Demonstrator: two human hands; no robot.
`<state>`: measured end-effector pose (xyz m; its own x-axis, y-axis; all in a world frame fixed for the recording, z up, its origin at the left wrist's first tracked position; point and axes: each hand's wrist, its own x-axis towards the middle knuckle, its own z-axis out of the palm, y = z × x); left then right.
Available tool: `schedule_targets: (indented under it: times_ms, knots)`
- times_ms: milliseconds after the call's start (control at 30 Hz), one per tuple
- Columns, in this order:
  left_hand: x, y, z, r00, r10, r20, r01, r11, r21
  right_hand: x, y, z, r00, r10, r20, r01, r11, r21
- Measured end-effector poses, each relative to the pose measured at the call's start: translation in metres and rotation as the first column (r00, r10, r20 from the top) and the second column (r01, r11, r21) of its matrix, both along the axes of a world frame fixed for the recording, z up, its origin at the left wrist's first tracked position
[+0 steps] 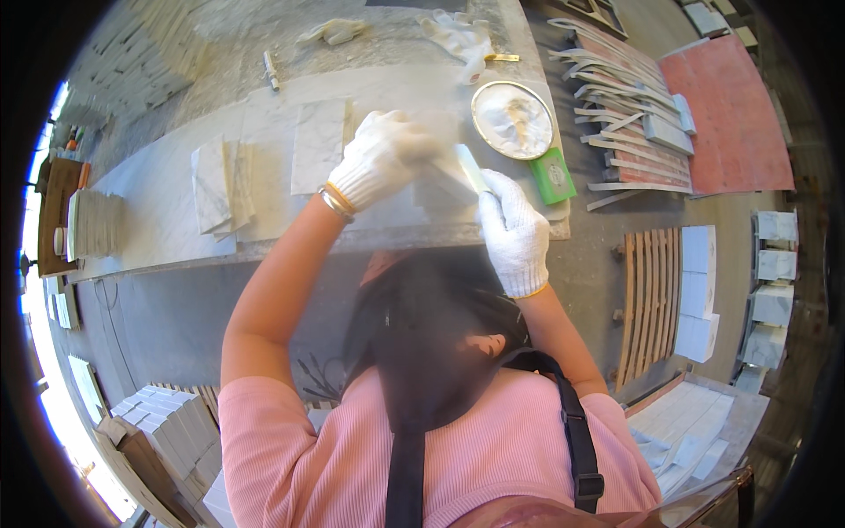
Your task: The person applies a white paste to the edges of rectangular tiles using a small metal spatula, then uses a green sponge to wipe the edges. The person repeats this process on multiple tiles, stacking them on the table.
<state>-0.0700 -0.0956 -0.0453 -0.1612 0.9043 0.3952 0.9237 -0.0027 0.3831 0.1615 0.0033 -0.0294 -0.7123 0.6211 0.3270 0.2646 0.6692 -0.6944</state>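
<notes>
My left hand [380, 160], in a white knit glove, is over the stone table, its fingers smeared by motion. Next to it lies a white-grey marble tile [319, 141]. My right hand [515, 231], also gloved, is closed on a pale flat strip [470, 167] that slants up toward my left hand. Between both hands a light tile-like piece [437, 187] is too blurred to make out. Beyond my right hand sits a round tub of white paste [513, 119], with a green box [553, 176] against its near side.
More marble tiles [213, 185] lie at left, past them a tile stack [94, 223]. Toward the back are loose gloves [458, 37] and a white tube [270, 70]. Right of the table, pale strips [616, 106] cover a red board [726, 114]; a wooden pallet [650, 295] stands nearer.
</notes>
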Motion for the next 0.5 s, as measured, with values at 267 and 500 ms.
schedule_targets:
  times_ms: [267,500]
  knots:
    - [0.000,0.000,0.003,1.000,0.014,-0.011,-0.015,0.999,-0.045,0.013,0.011,0.013,0.999,-0.025,-0.030,0.017,0.965,-0.262]
    - [-0.001,0.002,0.001,1.000,0.004,-0.015,-0.004,1.000,-0.011,0.016,0.009,0.008,1.000,0.004,0.020,-0.001,0.987,-0.162]
